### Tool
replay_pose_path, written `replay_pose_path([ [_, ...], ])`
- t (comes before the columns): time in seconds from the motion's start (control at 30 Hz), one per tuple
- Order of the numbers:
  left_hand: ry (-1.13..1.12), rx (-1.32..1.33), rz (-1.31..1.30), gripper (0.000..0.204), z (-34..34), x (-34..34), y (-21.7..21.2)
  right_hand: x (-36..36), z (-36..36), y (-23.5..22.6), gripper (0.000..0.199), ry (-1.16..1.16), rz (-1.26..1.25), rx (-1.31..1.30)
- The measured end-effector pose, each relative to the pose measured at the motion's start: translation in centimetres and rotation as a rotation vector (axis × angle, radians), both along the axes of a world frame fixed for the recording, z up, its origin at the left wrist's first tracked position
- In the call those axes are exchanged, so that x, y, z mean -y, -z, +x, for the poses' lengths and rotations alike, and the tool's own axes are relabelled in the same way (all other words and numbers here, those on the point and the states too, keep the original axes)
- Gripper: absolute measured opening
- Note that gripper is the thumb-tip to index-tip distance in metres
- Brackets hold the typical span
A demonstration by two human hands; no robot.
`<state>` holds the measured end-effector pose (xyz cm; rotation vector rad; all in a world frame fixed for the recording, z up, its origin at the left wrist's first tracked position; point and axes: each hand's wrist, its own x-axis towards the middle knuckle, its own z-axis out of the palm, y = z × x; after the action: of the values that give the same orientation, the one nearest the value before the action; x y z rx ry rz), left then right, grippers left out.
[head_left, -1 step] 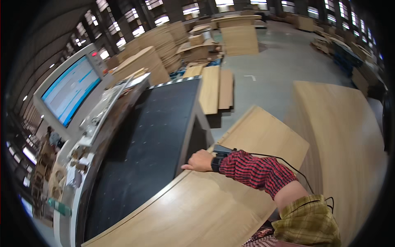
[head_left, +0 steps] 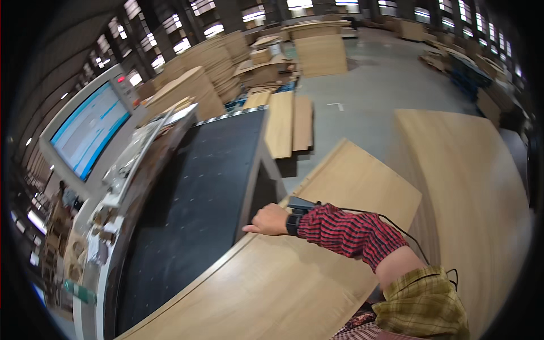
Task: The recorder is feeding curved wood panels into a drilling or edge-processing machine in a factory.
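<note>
My right hand [head_left: 267,220] grips the far edge of a large pale wooden board [head_left: 249,289], its thumb lying along the rim and its other fingers curled over. The board lies at the bottom of the view, its left edge overlapping the black conveyor bed [head_left: 184,192] of a machine. On my right wrist sits a dark strap with a small grey device [head_left: 300,204], and a black cable [head_left: 391,222] runs from it along the striped red sleeve. Beyond my forearm lies another wooden panel [head_left: 362,170]. My left hand is out of view.
A monitor [head_left: 90,130] on a pale housing stands left of the conveyor. Right of me is a tall wood-grain panel stack [head_left: 459,187]. Boards [head_left: 280,124] lie on the floor past the conveyor, with more stacks [head_left: 323,54] behind. A green bottle [head_left: 79,290] is at lower left.
The surroundings have shifted slightly left in the picture. My right hand keeps its grip on the board's edge.
</note>
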<state>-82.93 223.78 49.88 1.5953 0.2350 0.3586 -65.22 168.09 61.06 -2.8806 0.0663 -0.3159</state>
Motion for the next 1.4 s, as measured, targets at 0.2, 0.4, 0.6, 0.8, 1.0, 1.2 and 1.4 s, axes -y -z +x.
replay_pose_path([
  [0.2, 0.061, 0.127, 0.491, 0.038, 0.8, 7.8, -4.2, 4.6, -7.6, -10.2, 0.06, 0.13, -0.138, 0.198],
  [0.4, 0.216, -0.179, -0.957, 0.034, 5.0, 13.5, -7.3, 11.3, -17.5, -17.5, 0.062, 0.32, -0.248, 0.256],
  [0.6, 0.434, -0.198, -0.918, 0.03, 5.9, 24.6, -11.3, 18.2, -30.8, -21.6, 0.055, 0.548, -0.395, 0.346],
  [0.8, 0.765, -0.389, -0.909, 0.026, 4.5, 39.0, -13.7, 24.1, -46.9, -19.4, 0.054, 0.972, -0.339, 0.298],
  [1.0, 0.987, -0.601, -0.695, 0.01, 2.2, 52.6, -11.4, 23.9, -62.8, -14.6, 0.053, 1.399, -0.289, 0.196],
  [1.2, 1.424, -0.906, -0.396, 0.014, -5.3, 63.7, -10.5, 18.0, -76.4, -6.8, 0.049, 1.767, -0.337, 0.137],
  [1.4, 1.768, -1.116, -0.194, 0.016, -11.8, 71.1, -6.2, 8.1, -84.1, 2.8, 0.052, 2.124, -0.071, -0.105],
])
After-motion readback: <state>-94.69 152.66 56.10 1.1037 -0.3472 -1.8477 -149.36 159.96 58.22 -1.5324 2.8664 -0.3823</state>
